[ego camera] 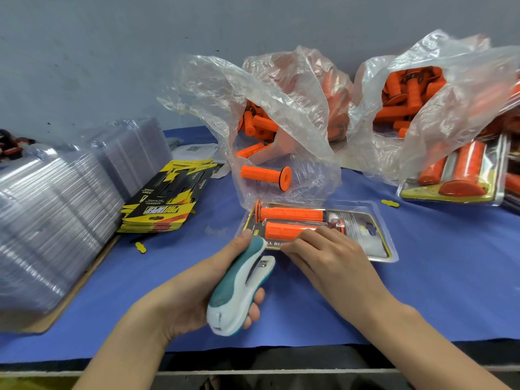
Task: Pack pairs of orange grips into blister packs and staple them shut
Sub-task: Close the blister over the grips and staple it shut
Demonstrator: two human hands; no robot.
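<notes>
Head camera faces forward-down; apparently close over the table (439, 280).

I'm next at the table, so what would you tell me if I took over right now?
The left hand grips the stapler, nose at the blister pack, near edge.
The right hand presses that pack down.
Two orange grips lie inside.
Staples so far: cannot tell.
Left: staple it shut, then fill more from the bags.
The finished packs lie far right.
</notes>
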